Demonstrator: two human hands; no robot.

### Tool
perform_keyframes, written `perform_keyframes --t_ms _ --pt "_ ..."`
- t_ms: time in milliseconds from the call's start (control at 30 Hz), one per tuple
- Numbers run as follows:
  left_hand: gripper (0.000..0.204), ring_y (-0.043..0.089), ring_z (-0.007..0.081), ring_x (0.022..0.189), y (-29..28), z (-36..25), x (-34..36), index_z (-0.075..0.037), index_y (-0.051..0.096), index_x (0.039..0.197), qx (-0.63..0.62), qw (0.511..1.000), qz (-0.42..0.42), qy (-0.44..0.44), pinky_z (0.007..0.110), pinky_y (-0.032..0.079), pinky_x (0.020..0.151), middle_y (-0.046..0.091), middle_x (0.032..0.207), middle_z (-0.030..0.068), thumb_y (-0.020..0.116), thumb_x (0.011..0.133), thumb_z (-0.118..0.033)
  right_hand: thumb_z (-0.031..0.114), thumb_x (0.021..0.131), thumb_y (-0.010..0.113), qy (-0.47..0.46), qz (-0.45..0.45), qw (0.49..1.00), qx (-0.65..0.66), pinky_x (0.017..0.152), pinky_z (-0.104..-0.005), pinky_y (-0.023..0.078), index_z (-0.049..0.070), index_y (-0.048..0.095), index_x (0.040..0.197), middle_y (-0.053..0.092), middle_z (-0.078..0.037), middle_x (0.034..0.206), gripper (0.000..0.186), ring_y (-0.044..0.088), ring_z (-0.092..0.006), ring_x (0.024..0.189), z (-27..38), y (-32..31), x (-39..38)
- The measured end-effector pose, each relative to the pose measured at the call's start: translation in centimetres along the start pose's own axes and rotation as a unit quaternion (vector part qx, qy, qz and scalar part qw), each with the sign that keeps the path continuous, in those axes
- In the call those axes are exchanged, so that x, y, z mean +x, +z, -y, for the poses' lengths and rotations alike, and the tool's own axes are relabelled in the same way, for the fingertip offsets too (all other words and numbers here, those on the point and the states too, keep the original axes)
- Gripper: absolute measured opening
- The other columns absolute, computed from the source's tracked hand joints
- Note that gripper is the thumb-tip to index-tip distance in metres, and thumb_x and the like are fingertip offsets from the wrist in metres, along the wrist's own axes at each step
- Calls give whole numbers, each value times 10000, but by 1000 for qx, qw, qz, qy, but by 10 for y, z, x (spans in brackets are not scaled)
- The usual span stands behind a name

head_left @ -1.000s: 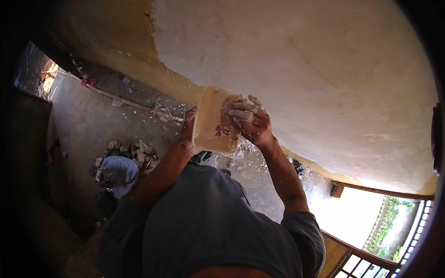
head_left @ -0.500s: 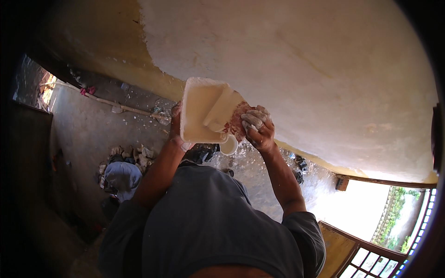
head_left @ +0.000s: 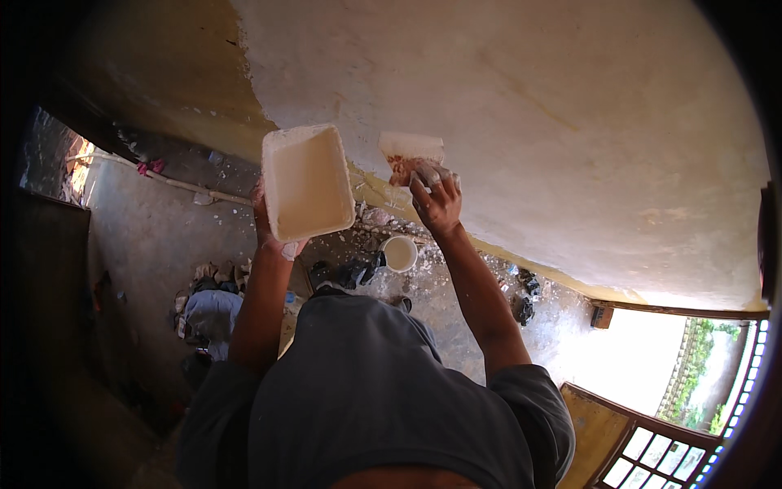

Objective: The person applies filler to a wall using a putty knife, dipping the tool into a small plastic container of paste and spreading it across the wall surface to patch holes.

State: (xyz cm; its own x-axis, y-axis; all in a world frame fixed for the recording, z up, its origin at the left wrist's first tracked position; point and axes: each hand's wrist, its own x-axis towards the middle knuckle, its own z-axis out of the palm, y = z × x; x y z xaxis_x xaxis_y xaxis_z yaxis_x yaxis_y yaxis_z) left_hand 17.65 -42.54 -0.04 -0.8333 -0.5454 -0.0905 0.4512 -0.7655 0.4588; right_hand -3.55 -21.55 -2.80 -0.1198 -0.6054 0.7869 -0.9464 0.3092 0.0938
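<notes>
My left hand (head_left: 267,222) is closed around the side and underside of a rectangular plastic tub (head_left: 349,189) with a whitish, smeared rim. Pale cream plaster or filler (head_left: 308,183) coats its inside. In my right hand (head_left: 438,196) is a wide, flat putty knife (head_left: 412,147) with a pale blade and reddish-brown blotches near the grip. Dried white material covers my right fingers. The blade is up close to the wall (head_left: 505,106); whether it touches cannot be made out. The wall has a broad off-white coat beside a bare yellow-brown area (head_left: 183,77).
A white bucket (head_left: 400,254) stands on the speckled floor below my hands. A long pole (head_left: 183,177) lies along the wall's foot at left. A heap of cloth (head_left: 213,314) lies lower left. Bright openings and a paned window (head_left: 660,456) are at right.
The putty knife has come out of the tub and moved up to the wall, its blade now turned upward. My left hand has shifted the tub to the left.
</notes>
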Motion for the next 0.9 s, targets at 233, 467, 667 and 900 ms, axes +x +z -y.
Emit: perform_keyframes --t_ms 233,467,667,900 --pt "561 577 254 1176 -26 -8 -10 -151 522 1354 -38 999 20 17 456 495 973 586 1289 51 488 947 -535 37 745 670 63 31 996 -53 723 -428 508 153 652 953 637 -35 1072 239 615 -274 894 -7 66 13" --pt "570 592 241 1151 -27 -2 -21 -154 536 1324 -36 996 -77 -14 446 522 919 603 1241 36 503 925 -560 53 791 651 92 39 991 -84 697 -457 502 118 626 902 673 -81 887 131 618 -306 831 -30 54 54" --pt "513 664 235 981 -18 5 -25 -146 549 1283 -18 998 -49 -19 367 586 665 638 1148 41 495 944 -527 109 825 670 91 67 989 -98 686 -472 520 112 669 970 675 -151 826 145 624 -371 767 -72 -15 137" --pt "498 628 236 1073 -11 14 -23 -148 562 1283 -52 996 -67 -31 418 560 856 628 1192 39 514 946 -511 259 881 693 123 27 978 -167 759 -396 562 128 700 1092 725 -139 955 249 706 -326 897 -138 -152 284"
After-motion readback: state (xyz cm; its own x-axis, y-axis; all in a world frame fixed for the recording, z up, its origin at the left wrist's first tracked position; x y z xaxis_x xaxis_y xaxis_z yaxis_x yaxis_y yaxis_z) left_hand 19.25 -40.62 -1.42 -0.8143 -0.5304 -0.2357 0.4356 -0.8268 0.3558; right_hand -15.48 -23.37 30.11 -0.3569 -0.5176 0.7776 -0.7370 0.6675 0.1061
